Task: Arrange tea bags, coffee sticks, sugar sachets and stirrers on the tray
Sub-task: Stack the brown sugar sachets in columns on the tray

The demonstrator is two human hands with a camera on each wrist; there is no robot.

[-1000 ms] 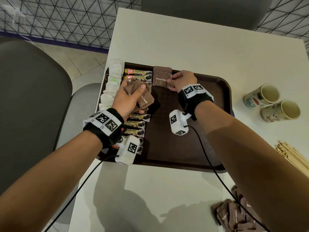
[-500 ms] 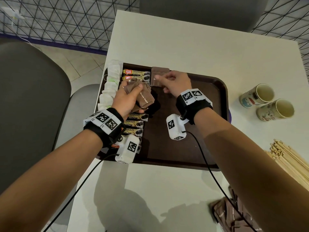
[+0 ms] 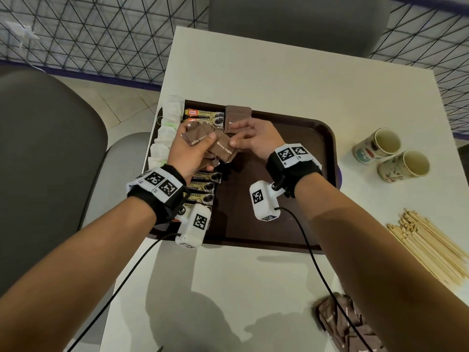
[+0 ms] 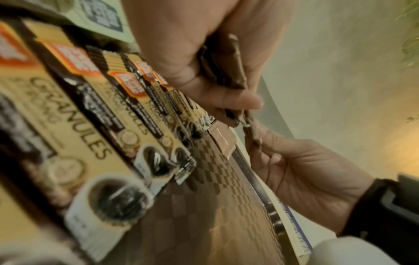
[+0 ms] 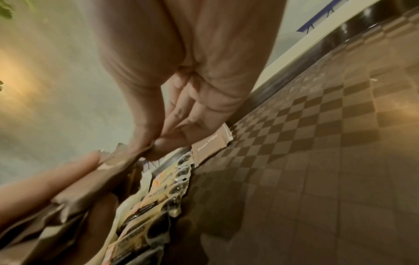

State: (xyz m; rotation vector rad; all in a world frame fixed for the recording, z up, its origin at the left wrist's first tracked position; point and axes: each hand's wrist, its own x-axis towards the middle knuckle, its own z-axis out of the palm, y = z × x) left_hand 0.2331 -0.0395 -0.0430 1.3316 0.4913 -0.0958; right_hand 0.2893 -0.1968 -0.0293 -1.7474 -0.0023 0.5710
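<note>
A dark brown tray [image 3: 299, 224] lies on the white table. Along its left edge runs a row of white tea bags [image 3: 168, 128], with a column of coffee sticks [image 3: 205, 115] beside it. Brown sugar sachets [image 3: 237, 116] lie at the tray's far edge. My left hand [image 3: 189, 151] grips a bunch of brown sugar sachets [image 3: 203, 139] above the coffee sticks. My right hand [image 3: 253, 139] pinches the end of one sachet [image 3: 223, 149] of that bunch between thumb and fingers [image 5: 145, 143]. In the left wrist view the pinched sachet [image 4: 251, 130] hangs between both hands.
Two paper cups [image 3: 390, 154] lie on their sides right of the tray. Wooden stirrers [image 3: 431, 247] are piled at the table's right edge. More brown sachets [image 3: 342, 323] lie heaped near the front edge. Grey chairs [image 3: 48, 153] stand left and beyond the table.
My right hand has left the sachets laid at the tray's far edge and come back left to the bunch in my left hand, pinching one sachet there.
</note>
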